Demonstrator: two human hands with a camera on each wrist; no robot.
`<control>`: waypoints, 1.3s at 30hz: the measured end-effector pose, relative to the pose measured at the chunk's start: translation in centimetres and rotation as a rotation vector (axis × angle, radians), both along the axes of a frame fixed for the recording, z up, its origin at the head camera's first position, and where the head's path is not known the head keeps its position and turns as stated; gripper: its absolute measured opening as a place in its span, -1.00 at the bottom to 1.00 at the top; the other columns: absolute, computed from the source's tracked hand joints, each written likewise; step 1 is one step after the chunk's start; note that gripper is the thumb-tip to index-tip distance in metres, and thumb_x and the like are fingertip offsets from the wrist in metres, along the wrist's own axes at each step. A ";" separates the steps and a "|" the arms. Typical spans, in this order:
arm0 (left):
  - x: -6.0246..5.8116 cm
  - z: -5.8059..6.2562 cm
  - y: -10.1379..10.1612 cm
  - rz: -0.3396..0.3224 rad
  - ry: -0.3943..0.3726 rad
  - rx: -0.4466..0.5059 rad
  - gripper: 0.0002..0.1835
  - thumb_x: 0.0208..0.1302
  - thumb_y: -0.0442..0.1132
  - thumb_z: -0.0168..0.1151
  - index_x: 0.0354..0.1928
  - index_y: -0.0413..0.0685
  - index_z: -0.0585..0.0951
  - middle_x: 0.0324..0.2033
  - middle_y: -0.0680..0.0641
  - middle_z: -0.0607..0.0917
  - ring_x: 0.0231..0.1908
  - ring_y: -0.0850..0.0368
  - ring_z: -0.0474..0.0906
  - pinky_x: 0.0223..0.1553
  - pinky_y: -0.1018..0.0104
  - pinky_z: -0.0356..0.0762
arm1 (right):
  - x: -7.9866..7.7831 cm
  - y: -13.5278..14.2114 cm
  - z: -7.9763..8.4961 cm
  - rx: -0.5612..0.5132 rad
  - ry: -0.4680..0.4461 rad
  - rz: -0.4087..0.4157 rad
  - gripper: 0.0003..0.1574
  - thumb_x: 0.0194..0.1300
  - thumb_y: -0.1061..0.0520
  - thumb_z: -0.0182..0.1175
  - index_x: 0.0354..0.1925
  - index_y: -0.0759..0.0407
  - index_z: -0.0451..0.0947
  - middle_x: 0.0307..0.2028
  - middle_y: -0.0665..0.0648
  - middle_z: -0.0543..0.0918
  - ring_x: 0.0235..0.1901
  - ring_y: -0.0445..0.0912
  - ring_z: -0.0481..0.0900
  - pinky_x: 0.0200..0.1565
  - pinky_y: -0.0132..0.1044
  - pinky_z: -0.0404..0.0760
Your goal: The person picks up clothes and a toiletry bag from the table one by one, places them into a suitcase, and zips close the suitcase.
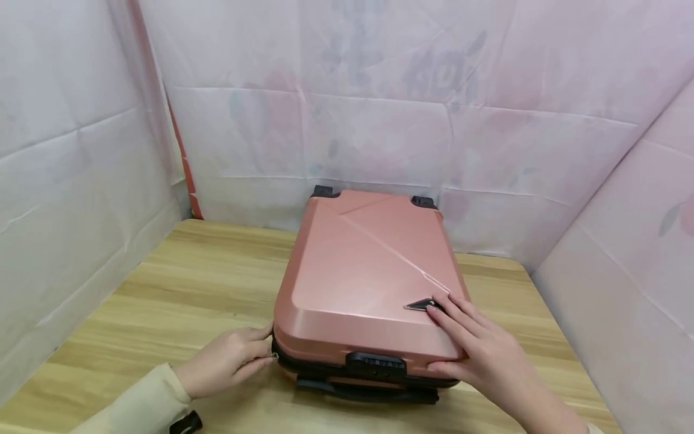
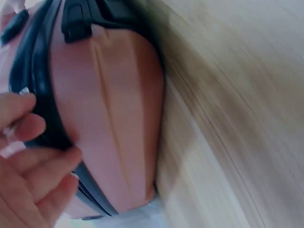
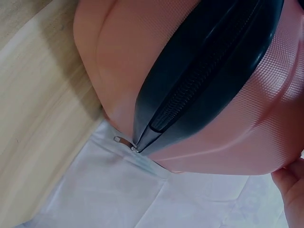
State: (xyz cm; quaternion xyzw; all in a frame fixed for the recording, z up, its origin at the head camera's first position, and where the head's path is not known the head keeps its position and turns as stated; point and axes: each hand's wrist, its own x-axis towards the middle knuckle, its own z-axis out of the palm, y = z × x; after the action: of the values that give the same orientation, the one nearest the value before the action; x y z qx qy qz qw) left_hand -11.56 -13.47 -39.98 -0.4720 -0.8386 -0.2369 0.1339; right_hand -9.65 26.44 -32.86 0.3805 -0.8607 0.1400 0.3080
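Note:
A pink hard-shell suitcase (image 1: pixel 358 259) lies flat with its handle side toward me. My left hand (image 1: pixel 233 361) is at its front left corner, pinching a small metal zipper pull (image 1: pixel 275 356). In the left wrist view, the thumb and fingers (image 2: pixel 28 126) meet beside the black zipper band (image 2: pixel 45 104). My right hand (image 1: pixel 490 355) rests on the lid's front right, fingers stretched beside the black triangular badge (image 1: pixel 418 305), thumb against the front edge. Another zipper pull (image 3: pixel 124 141) hangs on the suitcase's side in the right wrist view.
A black combination lock (image 1: pixel 376 366) and a carry handle (image 1: pixel 368 393) face me. Two black wheels (image 1: pixel 323 191) are at the far end, close to the fabric backdrop (image 1: pixel 379 138). Under the suitcase is a wood-grain table (image 1: pixel 179 289), with fabric on both sides too.

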 end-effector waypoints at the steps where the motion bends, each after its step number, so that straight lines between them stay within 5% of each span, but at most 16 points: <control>1: -0.2 -0.2 -0.1 -0.014 0.004 0.012 -0.88 0.10 -0.24 0.11 -0.53 0.18 0.46 -0.22 -0.10 0.56 -0.16 0.13 0.46 -0.30 0.38 0.45 | 0.0 0.0 0.0 -0.008 0.003 0.002 -0.11 -0.25 -0.34 0.18 0.00 0.14 0.44 0.02 0.14 0.42 0.01 0.05 0.33 0.09 -0.51 0.04; 5: -1.1 -0.6 -0.4 -0.065 -0.013 0.067 -0.72 0.06 -0.32 0.13 -0.66 0.12 0.30 -0.46 0.11 0.57 -0.37 0.29 0.49 -0.45 0.59 0.35 | -0.1 0.1 -0.2 -0.030 0.005 0.003 -0.11 -0.28 -0.35 0.19 -0.01 0.14 0.45 -0.01 0.12 0.45 0.00 0.03 0.34 0.08 -0.51 0.07; 8: -1.3 -0.7 -0.9 -0.056 -0.108 0.092 -0.70 0.09 -0.31 0.12 -0.68 0.13 0.29 -0.35 0.00 0.61 -0.55 0.42 0.36 -0.56 0.68 0.25 | 0.0 0.2 -0.2 -0.028 0.001 0.005 -0.11 -0.27 -0.35 0.18 -0.01 0.14 0.45 -0.01 0.12 0.45 0.01 0.02 0.34 0.08 -0.50 0.07; 10: -1.3 -0.7 -1.2 -0.027 -0.195 0.109 -0.71 0.12 -0.27 0.10 -0.68 0.15 0.31 -0.20 -0.08 0.57 -0.57 0.42 0.34 -0.61 0.65 0.24 | 0.0 0.2 -0.2 -0.032 0.003 0.006 -0.11 -0.27 -0.35 0.18 -0.02 0.15 0.45 -0.02 0.11 0.46 0.01 0.02 0.34 0.08 -0.50 0.07; 14: -1.2 -0.5 -1.4 0.040 -0.291 0.080 -0.82 0.16 -0.20 0.05 -0.58 0.20 0.41 -0.40 0.14 0.60 -0.56 0.44 0.38 -0.58 0.50 0.36 | 0.0 0.2 0.0 -0.045 0.012 0.012 -0.12 -0.26 -0.35 0.18 -0.03 0.16 0.46 -0.04 0.11 0.47 0.00 0.02 0.35 0.07 -0.50 0.09; 17: -0.2 0.0 -0.9 0.046 -0.180 0.011 -0.84 0.15 -0.21 0.06 -0.55 0.21 0.42 -0.64 0.32 0.37 -0.63 0.50 0.24 -0.55 0.57 0.32 | 0.1 0.3 0.1 -0.041 0.016 0.020 -0.13 -0.25 -0.35 0.17 -0.04 0.17 0.47 -0.04 0.12 0.48 0.00 0.02 0.35 0.07 -0.51 0.09; 22: 1.5 0.6 2.0 -0.105 0.060 -0.013 -0.76 0.07 -0.26 0.12 -0.65 0.14 0.32 -0.69 0.30 0.27 -0.67 0.51 0.17 -0.60 0.68 0.21 | 0.3 2.6 0.5 -0.005 0.010 -0.009 -0.13 -0.23 -0.38 0.13 -0.04 0.16 0.47 -0.04 0.12 0.47 0.00 -0.02 0.35 0.02 -0.60 0.10; 25: 2.5 1.0 4.5 -0.186 0.124 -0.050 -0.74 0.10 -0.21 0.10 -0.66 0.14 0.29 -0.72 0.29 0.31 -0.68 0.48 0.22 -0.59 0.65 0.25 | 0.4 4.8 0.9 0.032 -0.019 -0.097 -0.10 -0.24 -0.40 0.12 0.00 0.12 0.44 -0.01 0.08 0.45 0.03 -0.08 0.32 -0.06 -0.58 0.19; 30: 3.6 1.4 8.0 -0.257 0.172 -0.135 -0.79 0.16 -0.12 0.01 -0.61 0.18 0.36 -0.69 0.30 0.40 -0.67 0.48 0.29 -0.62 0.61 0.25 | 0.9 6.4 1.2 0.116 -0.100 -0.266 -0.13 -0.04 -0.43 -0.07 0.09 0.09 0.35 0.09 0.06 0.35 0.11 -0.20 0.18 -0.26 -0.20 0.35; 34: 4.0 1.6 10.0 -0.270 0.226 -0.124 -0.80 0.16 -0.11 0.00 -0.61 0.18 0.39 -0.68 0.29 0.43 -0.68 0.46 0.32 -0.62 0.57 0.26 | 1.4 4.7 2.2 0.081 -0.051 -0.292 -0.27 0.22 -0.27 -0.37 -0.02 0.18 0.43 0.02 0.14 0.42 0.08 -0.09 0.25 -0.04 -0.17 0.27; 39: 4.5 1.3 12.4 -0.247 0.253 -0.067 -0.77 0.15 -0.11 -0.01 -0.65 0.14 0.41 -0.70 0.27 0.44 -0.69 0.44 0.34 -0.59 0.56 0.29 | 3.2 -1.1 2.6 0.092 -0.090 -0.170 -0.29 0.12 -0.30 -0.09 0.04 0.16 0.38 0.06 0.14 0.36 0.09 0.01 0.24 0.15 -0.32 -0.05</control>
State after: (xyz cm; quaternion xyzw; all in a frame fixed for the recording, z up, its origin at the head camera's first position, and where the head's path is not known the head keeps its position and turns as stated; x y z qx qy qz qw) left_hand -7.01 -1.04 -38.67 -0.6015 -0.7582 -0.1622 0.1924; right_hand -6.47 25.31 -30.22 0.3130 -0.9084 0.0905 0.2618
